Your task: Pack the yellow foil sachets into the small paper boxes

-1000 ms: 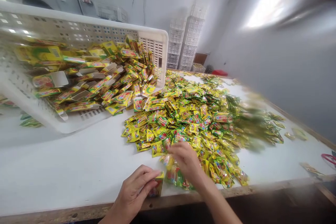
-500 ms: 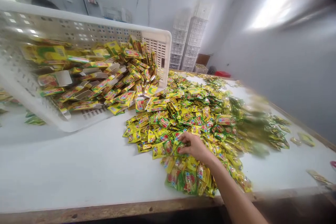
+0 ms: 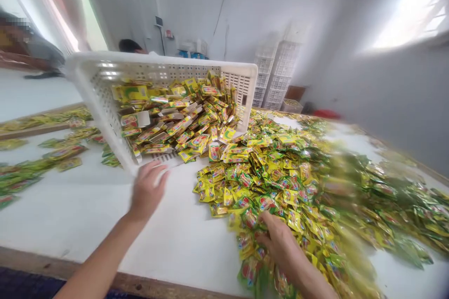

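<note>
A white plastic basket (image 3: 163, 61) lies on its side, open toward me, with yellow cartons (image 3: 178, 124) inside and at its mouth. My left hand (image 3: 149, 187) is just in front of the basket's lower edge, fingers apart and holding nothing. To the right spreads a heap of small yellow and green packets (image 3: 280, 177) on the white table (image 3: 87, 224). My right hand (image 3: 277, 236) rests at the near left side of this heap, thumb and fingers bent over packets; whether it grips one is not visible.
More packets (image 3: 21, 175) lie at the far left by a wooden strip. A person's head (image 3: 129, 46) shows behind the basket, another person (image 3: 38, 51) at the upper left. Stacked white crates (image 3: 280, 70) and a red object (image 3: 326, 114) are at the back.
My left hand has come into view near the basket. The view has shifted left, so the basket and heap appear farther right. My right hand is still at the heap.
</note>
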`<state>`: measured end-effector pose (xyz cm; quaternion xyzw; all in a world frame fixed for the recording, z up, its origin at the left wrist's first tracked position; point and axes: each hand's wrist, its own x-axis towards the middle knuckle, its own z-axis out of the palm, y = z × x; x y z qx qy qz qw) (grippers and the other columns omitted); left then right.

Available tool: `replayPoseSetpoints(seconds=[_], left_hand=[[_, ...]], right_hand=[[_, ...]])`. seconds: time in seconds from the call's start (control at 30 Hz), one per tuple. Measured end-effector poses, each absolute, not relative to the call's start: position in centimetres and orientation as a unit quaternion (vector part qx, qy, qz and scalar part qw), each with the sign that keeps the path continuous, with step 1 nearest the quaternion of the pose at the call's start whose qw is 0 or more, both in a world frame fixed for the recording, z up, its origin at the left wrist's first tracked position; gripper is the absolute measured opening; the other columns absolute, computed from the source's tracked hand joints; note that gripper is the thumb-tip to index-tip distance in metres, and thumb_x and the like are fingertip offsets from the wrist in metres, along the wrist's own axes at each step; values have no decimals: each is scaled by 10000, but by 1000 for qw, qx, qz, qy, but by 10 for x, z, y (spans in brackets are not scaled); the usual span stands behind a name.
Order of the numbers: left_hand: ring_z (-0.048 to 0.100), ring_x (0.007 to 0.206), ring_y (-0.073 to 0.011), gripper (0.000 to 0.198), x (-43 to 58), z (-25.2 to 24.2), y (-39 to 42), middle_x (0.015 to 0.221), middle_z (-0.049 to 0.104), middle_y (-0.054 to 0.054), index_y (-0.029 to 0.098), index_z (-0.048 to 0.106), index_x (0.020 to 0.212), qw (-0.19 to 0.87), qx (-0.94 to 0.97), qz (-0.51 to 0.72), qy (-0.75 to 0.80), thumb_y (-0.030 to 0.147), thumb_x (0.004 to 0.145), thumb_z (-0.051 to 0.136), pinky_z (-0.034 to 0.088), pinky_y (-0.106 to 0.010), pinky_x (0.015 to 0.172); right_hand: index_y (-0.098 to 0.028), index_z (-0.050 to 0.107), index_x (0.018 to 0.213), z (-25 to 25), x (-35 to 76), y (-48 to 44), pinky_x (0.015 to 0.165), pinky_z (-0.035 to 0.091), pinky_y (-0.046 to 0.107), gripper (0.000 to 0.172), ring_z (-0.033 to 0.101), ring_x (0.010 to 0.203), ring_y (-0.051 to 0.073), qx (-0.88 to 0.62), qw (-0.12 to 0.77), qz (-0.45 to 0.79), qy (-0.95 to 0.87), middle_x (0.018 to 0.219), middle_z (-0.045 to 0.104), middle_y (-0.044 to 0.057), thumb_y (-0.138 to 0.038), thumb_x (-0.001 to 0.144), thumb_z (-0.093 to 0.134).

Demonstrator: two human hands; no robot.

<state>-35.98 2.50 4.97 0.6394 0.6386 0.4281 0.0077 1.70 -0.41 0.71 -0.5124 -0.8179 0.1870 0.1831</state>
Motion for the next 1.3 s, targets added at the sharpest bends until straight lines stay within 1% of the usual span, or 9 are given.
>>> replayPoseSetpoints(seconds=[0.13, 0.33, 0.5, 0.7, 0.8, 0.9, 1.03, 1.17, 1.3], left_hand=[[627, 1065, -222, 236, -319, 60, 108, 1162, 660, -80, 170, 649, 1093, -9, 693, 405, 597, 335, 958, 547, 501, -457, 954], [483, 1304, -319, 525, -228, 64, 184, 1400, 549, -118, 200, 548, 1332, 18, 798, 321, 509, 386, 857, 673, 285, -614, 1118], [549, 1251, -243, 531, -227, 53, 130, 1328, 638, -53, 284, 589, 1307, 25, 827, 294, 478, 64, 830, 512, 179, -556, 1186], [203, 1486, -275, 701, -291, 7, -13, 1575, 353, -2, 333, 536, 1360, 3, 797, 320, 513, -21, 785, 349, 102, -594, 1196], [380, 1400, -284, 500, -316, -20, -59, 1476, 450, -132, 195, 485, 1373, 16, 600, 367, 711, 198, 880, 398, 300, -492, 1161], [615, 1108, -334, 612, -327, -36, -73, 1164, 609, -209, 74, 486, 1285, 35, 443, 354, 823, 530, 881, 430, 515, -479, 929], [602, 1081, -381, 748, -321, -32, -62, 1134, 611, -198, 118, 481, 1317, 61, 431, 293, 851, 668, 811, 472, 494, -536, 863], [374, 1316, -459, 777, -310, -12, -39, 1395, 472, -201, 253, 508, 1345, 64, 515, 226, 824, 552, 657, 711, 354, -649, 946], [484, 1218, -411, 473, -303, 10, -22, 1196, 633, -134, 255, 650, 1067, 68, 587, 185, 785, 270, 603, 739, 286, -674, 983]], right_hand=[[-238, 599, 857, -18, 22, -27, 718, 430, 274, 182, 633, 845, 224, -517, 168, 187, -818, 904, 668, 32, -95, 752, 557], [-240, 584, 991, -56, 34, -31, 666, 461, 251, 231, 655, 737, 207, -545, 197, 195, -792, 828, 684, 18, -150, 778, 577], [-242, 586, 959, -49, 34, -34, 668, 453, 237, 195, 647, 754, 196, -543, 223, 232, -776, 843, 688, 16, -152, 786, 589], [-233, 621, 953, -31, 29, -37, 714, 461, 248, 161, 657, 811, 209, -543, 264, 298, -739, 863, 715, 25, -212, 794, 607], [-224, 630, 922, -16, 12, -37, 683, 462, 258, 133, 647, 745, 207, -525, 323, 322, -719, 804, 712, 17, -310, 821, 629], [-219, 638, 895, -4, -13, -41, 662, 461, 257, 126, 633, 712, 197, -490, 336, 360, -719, 767, 702, 2, -314, 813, 656], [-210, 642, 849, -1, -32, -54, 639, 448, 256, 102, 605, 688, 186, -483, 324, 378, -720, 737, 683, -8, -259, 775, 693], [-201, 616, 806, -10, -30, -65, 613, 419, 260, 117, 564, 652, 174, -490, 311, 393, -714, 674, 636, -20, -285, 788, 696], [-194, 604, 782, -17, -23, -65, 614, 420, 264, 169, 551, 667, 172, -477, 358, 442, -670, 682, 606, -20, -321, 785, 717]])
